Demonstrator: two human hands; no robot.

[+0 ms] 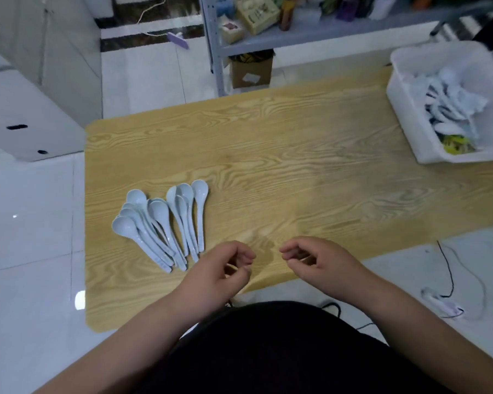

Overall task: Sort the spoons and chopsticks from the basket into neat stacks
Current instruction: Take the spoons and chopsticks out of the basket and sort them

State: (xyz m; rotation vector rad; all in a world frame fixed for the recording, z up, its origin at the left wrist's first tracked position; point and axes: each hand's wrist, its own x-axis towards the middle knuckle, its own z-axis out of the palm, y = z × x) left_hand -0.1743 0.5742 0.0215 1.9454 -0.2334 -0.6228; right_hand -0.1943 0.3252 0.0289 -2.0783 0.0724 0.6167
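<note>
Your light wood-grain table (pixel 296 166) carries the white plastic basket (pixel 402 120) far right; a long reach could tip it. The pale blue plastic spoons (pixel 160 223) lie near left, fanned, bowls far, handles toward you; a nudge could scatter them. Your left hand (pixel 219 271) and right hand (pixel 319 260) hang loosely curled, each grip empty.

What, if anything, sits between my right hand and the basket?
Nothing visible. Only bare table lies between the right hand and the white basket at the far right; the sorted spoons lie off to the left.
</note>
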